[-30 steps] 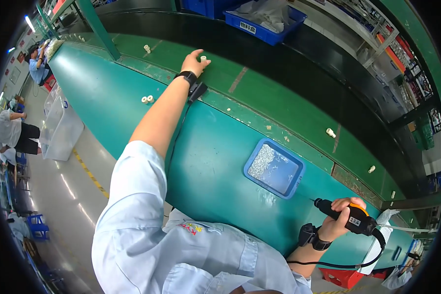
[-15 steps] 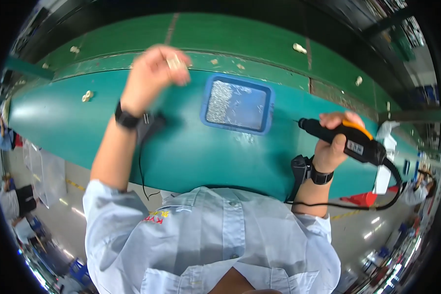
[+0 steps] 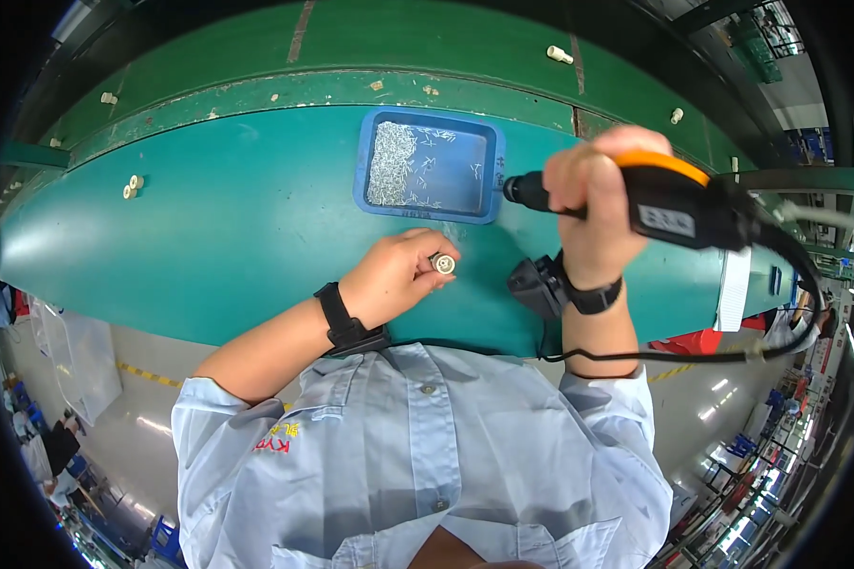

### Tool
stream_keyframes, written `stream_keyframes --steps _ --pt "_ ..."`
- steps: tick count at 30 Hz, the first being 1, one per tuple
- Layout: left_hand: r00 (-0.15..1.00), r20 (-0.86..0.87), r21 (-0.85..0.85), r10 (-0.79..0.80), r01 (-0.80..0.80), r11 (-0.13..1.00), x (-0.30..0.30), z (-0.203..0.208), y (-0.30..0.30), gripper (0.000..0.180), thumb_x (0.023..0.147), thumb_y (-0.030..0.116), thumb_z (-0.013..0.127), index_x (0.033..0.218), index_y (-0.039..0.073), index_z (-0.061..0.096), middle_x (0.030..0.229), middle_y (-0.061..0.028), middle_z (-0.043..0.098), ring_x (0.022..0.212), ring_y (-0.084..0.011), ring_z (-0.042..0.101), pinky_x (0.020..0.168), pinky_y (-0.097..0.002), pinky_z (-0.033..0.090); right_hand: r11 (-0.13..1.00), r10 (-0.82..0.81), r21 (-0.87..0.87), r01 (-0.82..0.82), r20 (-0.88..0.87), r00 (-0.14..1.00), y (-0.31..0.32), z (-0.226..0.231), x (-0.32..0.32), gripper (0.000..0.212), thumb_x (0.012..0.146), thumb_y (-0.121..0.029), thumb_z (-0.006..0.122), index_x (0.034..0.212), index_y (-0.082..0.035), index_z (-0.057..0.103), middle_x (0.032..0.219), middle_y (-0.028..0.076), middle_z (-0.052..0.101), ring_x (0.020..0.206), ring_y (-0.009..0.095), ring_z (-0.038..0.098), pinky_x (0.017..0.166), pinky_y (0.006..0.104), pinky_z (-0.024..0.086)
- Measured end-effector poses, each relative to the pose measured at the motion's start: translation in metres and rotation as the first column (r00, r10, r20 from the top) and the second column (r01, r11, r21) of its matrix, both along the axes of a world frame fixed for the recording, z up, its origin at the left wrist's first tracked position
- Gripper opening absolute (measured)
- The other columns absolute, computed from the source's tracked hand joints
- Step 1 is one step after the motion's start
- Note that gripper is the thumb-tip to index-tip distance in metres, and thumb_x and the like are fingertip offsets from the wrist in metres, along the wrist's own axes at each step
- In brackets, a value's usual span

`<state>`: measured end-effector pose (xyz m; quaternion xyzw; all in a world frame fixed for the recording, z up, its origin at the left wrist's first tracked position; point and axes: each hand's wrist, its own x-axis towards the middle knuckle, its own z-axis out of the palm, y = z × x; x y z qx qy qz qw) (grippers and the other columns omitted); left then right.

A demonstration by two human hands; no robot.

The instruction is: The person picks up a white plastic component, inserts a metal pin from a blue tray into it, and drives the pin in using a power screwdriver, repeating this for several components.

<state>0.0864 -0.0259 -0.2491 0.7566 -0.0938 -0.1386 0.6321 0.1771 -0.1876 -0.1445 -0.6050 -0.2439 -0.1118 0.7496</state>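
My left hand (image 3: 396,276) rests on the teal bench and pinches a small round white part (image 3: 442,263) between its fingertips, just below the blue tray (image 3: 430,213). My right hand (image 3: 593,204) grips a black and orange electric screwdriver (image 3: 669,201), held level above the bench with its tip pointing left at the tray's right edge. The shallow tray holds a heap of several small silver screws (image 3: 391,163). Both wrists wear black bands.
Two small white parts (image 3: 131,186) lie on the bench at the left. More white parts (image 3: 560,55) sit on the green conveyor behind. The screwdriver's black cable (image 3: 693,355) loops down at the right. A white sheet (image 3: 733,289) hangs at the bench's right end.
My left hand came back from the conveyor with a small white part and set down near the tray. My right hand raised the screwdriver toward the tray.
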Motion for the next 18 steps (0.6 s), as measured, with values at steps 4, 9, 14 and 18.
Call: stream_keyframes --steps 4,9,14,18 --pt "0.999 0.047 0.087 -0.014 0.01 0.996 0.0 0.01 0.002 0.026 0.075 0.0 0.067 0.099 0.003 0.058 0.092 -0.008 0.058 0.065 -0.0111 0.06 0.058 -0.0229 0.048 0.998 0.001 -0.056 -0.001 0.001 1.0 0.011 -0.019 0.013 0.011 0.085 -0.003 0.053 0.093 -0.002 0.046 0.054 0.004 0.045 0.045 0.012 0.043 0.049 0.0271 0.041" --pt "0.994 0.096 0.089 0.046 -0.054 0.995 -0.004 0.025 0.007 0.035 0.072 0.005 0.072 0.105 0.004 0.059 0.101 -0.0092 0.057 0.066 -0.0121 0.059 0.058 -0.0236 0.048 0.999 -0.023 -0.033 0.022 -0.026 0.999 0.01 -0.016 0.009 0.012 0.085 -0.005 0.053 0.093 -0.002 0.045 0.055 0.003 0.044 0.045 0.012 0.042 0.049 0.0289 0.041" --pt "0.944 0.324 0.221 0.057 -0.134 0.966 0.019 0.051 0.016 0.034 0.072 0.008 0.072 0.104 0.005 0.061 0.104 -0.0078 0.056 0.068 -0.0145 0.059 0.06 -0.0261 0.049 0.998 0.065 0.02 -0.066 0.043 0.997 0.003 0.01 -0.012 0.018 0.086 -0.018 0.05 0.095 -0.004 0.042 0.054 0.001 0.038 0.043 0.012 0.037 0.046 0.0283 0.035" --pt "0.848 0.529 0.259 0.036 -0.202 0.945 0.038 0.042 0.009 0.023 0.071 0.01 0.069 0.093 0.009 0.064 0.095 -0.0047 0.055 0.081 -0.0246 0.055 0.071 -0.0327 0.047 0.982 0.183 0.029 -0.185 0.069 0.981 0.004 0.019 -0.028 0.021 0.086 -0.025 0.052 0.094 -0.008 0.041 0.053 -0.001 0.039 0.042 0.011 0.037 0.045 0.0274 0.034"
